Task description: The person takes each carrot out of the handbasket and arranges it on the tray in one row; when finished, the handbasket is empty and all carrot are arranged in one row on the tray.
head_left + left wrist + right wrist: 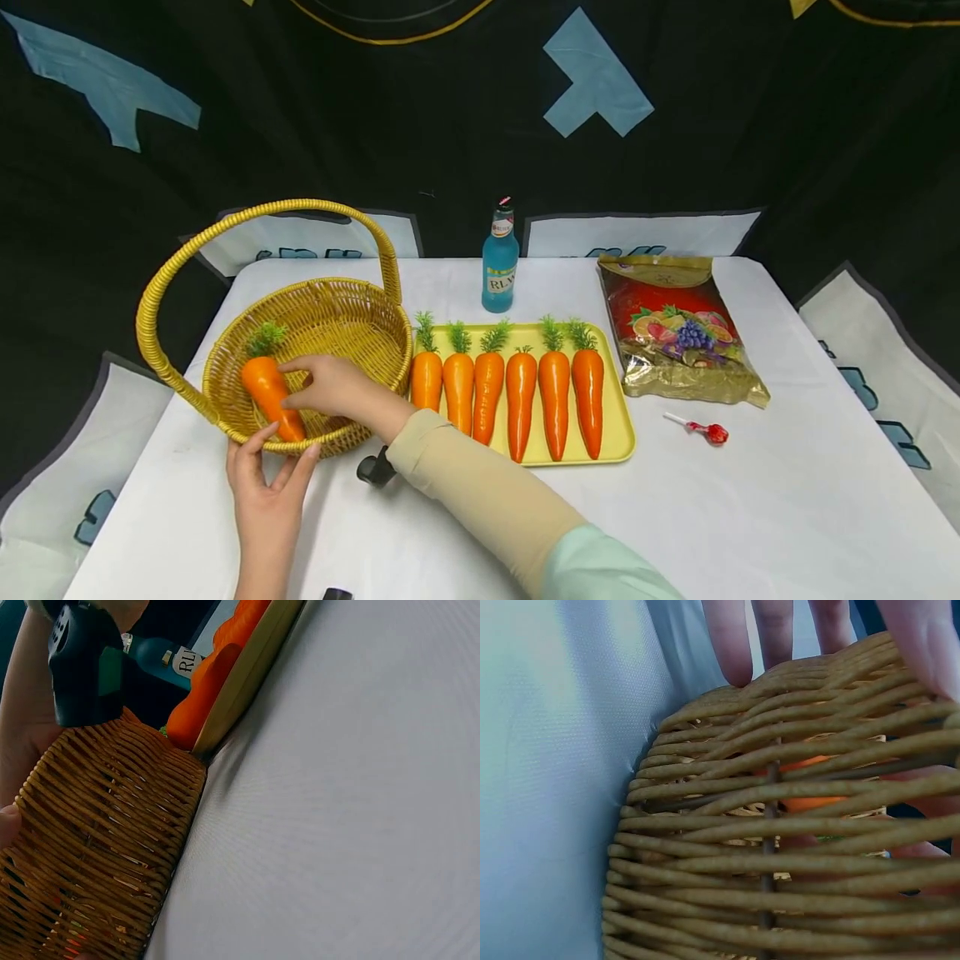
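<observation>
In the head view an orange carrot (272,392) with a green top lies in the yellow wicker basket (213,346), leaning on its near-left wall. My right hand (333,387) reaches in over the basket's right side, index finger and thumb spread at the carrot's edge. At the basket's near rim is my left hand (266,492), fingers and thumb spread. Its fairly straight fingers (727,637) touch the outer weave in the right wrist view. Part of the carrot shows orange through that weave. The left wrist view shows the basket's outer wall (105,825) close up.
Right of the basket, a yellow tray (618,446) holds several carrots (555,404) in a row. Behind it stands a blue bottle (500,267). A red and gold bag (682,333) with fruit pictures and a red lollipop (714,433) lie at the right on the white table (750,517).
</observation>
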`<state>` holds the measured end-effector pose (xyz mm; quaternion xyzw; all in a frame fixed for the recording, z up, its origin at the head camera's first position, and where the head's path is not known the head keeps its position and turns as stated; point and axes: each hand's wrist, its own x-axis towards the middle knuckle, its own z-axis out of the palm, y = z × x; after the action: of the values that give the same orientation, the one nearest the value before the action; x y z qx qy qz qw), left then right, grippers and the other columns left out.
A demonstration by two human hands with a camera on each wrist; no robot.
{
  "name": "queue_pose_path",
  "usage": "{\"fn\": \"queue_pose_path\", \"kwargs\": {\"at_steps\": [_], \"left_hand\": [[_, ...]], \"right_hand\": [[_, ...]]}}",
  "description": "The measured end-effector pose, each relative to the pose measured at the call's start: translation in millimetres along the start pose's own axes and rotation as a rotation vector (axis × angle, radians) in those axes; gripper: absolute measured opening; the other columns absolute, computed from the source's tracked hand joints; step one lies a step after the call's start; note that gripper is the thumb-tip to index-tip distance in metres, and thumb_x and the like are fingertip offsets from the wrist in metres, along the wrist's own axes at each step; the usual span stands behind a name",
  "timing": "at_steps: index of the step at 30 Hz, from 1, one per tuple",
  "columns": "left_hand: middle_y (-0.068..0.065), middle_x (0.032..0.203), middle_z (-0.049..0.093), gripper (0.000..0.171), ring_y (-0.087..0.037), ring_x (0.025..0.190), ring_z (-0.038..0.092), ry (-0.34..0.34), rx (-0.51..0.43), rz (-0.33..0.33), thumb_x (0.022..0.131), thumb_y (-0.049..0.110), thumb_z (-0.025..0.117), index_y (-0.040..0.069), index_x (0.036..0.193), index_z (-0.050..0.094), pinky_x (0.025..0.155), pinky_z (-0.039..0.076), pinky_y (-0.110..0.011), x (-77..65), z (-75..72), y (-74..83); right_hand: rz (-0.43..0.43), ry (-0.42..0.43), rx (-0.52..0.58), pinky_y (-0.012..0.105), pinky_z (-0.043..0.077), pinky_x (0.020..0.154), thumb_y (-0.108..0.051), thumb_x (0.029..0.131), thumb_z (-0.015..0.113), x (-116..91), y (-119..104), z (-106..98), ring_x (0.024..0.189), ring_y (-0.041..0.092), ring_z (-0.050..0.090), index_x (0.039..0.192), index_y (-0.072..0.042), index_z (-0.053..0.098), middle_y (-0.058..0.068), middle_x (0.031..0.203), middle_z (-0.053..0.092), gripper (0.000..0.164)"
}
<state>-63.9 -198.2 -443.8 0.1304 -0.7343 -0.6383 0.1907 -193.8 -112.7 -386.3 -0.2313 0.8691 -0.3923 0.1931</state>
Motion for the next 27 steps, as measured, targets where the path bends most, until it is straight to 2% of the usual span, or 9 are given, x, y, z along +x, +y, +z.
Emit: {"fn": "queue_pose_path", "kwargs": {"at_steps": [3, 9, 16, 18, 20, 23, 27], "left_hand": [[-0.002, 0.157, 0.0, 0.059, -0.03, 0.144, 0.008, 0.003, -0.006, 0.004, 0.084, -0.006, 0.07, -0.002, 0.136, 0.042, 0.085, 0.045, -0.006, 0.2, -1.0, -1.1], [-0.004, 0.157, 0.001, 0.059, -0.032, 0.144, 0.008, 0.0, 0.004, 0.014, 0.084, -0.009, 0.069, -0.004, 0.135, 0.041, 0.086, 0.045, -0.007, 0.8, -1.3, -2.2], [-0.002, 0.157, 0.003, 0.057, -0.028, 0.144, 0.011, -0.006, -0.017, 0.03, 0.084, -0.009, 0.069, -0.004, 0.134, 0.042, 0.085, 0.046, -0.007, 0.2, -1.1, 0.3], [-0.002, 0.157, 0.003, 0.057, -0.028, 0.144, 0.012, -0.006, -0.023, 0.033, 0.084, -0.01, 0.069, -0.004, 0.134, 0.042, 0.085, 0.046, -0.007, 0.1, -0.9, 0.4], [-0.002, 0.157, 0.003, 0.057, -0.028, 0.144, 0.012, -0.006, -0.024, 0.029, 0.084, -0.009, 0.069, -0.004, 0.134, 0.042, 0.085, 0.046, -0.007, 0.1, -1.0, 0.4], [-0.002, 0.157, 0.003, 0.057, -0.028, 0.144, 0.013, -0.005, -0.022, 0.022, 0.084, -0.008, 0.069, -0.004, 0.134, 0.042, 0.086, 0.046, -0.008, -0.2, -0.8, 0.8], [-0.003, 0.157, 0.004, 0.057, -0.028, 0.144, 0.012, -0.002, -0.011, 0.017, 0.084, -0.008, 0.07, -0.003, 0.134, 0.043, 0.086, 0.046, -0.008, -0.1, -0.8, 1.0]], "right_hand": [[0.015, -0.009, 0.0, 0.013, 0.044, 0.059, -0.028, 0.085, 0.075, 4.4, -1.1, 3.4, 0.081, 0.001, 0.054, 0.133, -0.028, 0.059, -0.008, 0.121, 0.063, 0.051], [0.025, -0.035, 0.024, 0.015, 0.045, 0.056, -0.026, 0.086, 0.075, 8.2, -3.4, 6.9, 0.07, 0.006, 0.052, 0.135, -0.028, 0.057, -0.009, 0.124, 0.061, 0.052], [0.014, -0.059, 0.05, 0.012, 0.045, 0.063, -0.025, 0.085, 0.075, 11.2, -4.4, 9.7, 0.082, 0.003, 0.054, 0.135, -0.029, 0.057, -0.009, 0.126, 0.06, 0.052], [0.01, -0.065, 0.048, 0.012, 0.044, 0.063, -0.025, 0.085, 0.076, 12.0, -4.4, 10.7, 0.082, 0.002, 0.053, 0.135, -0.029, 0.057, -0.01, 0.128, 0.059, 0.053], [0.011, -0.076, 0.051, 0.013, 0.046, 0.06, -0.024, 0.086, 0.075, 12.9, -4.6, 12.1, 0.074, 0.004, 0.055, 0.135, -0.029, 0.057, -0.01, 0.124, 0.06, 0.052], [0.007, -0.083, 0.028, 0.012, 0.046, 0.062, -0.025, 0.086, 0.075, 14.5, -4.3, 13.8, 0.076, 0.003, 0.055, 0.134, -0.031, 0.058, -0.011, 0.124, 0.06, 0.051], [-0.023, -0.097, -0.005, 0.011, 0.041, 0.071, -0.025, 0.086, 0.074, 15.8, -3.4, 14.8, 0.087, 0.002, 0.053, 0.132, -0.032, 0.06, -0.013, 0.129, 0.058, 0.048]]}}
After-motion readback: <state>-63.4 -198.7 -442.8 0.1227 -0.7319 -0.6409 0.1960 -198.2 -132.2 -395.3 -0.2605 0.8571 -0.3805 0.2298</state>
